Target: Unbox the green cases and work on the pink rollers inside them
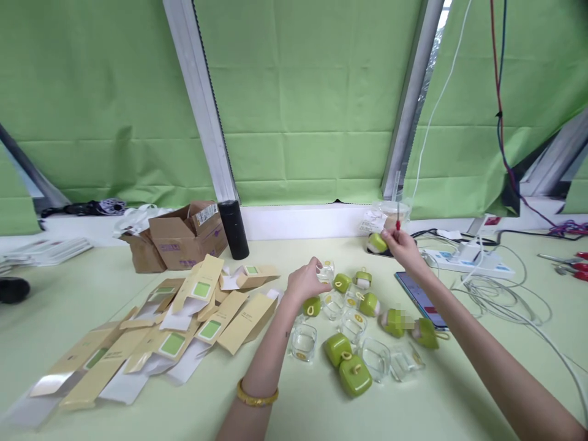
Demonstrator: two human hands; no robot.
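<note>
My left hand (304, 282) is closed around a small clear square glass jar (326, 271), held at the back of a loose group. My right hand (404, 250) is farther back and to the right, its fingers closed on a green cap with a pale underside (377, 243). Between my arms lie several more clear jars, one glass jar (304, 342) near my left forearm. Several green caps with loop handles are scattered among them, including a large green cap (355, 375) at the front. A blurred patch covers part of one green cap (393, 322).
Flattened and half-folded cartons (172, 344) spread over the left side. Behind them stand an open cardboard box (184, 236) and a black cylinder (233, 229). A phone (420, 300) lies beside my right forearm, with a power strip (473, 262) and coiled cables (498, 300) farther right.
</note>
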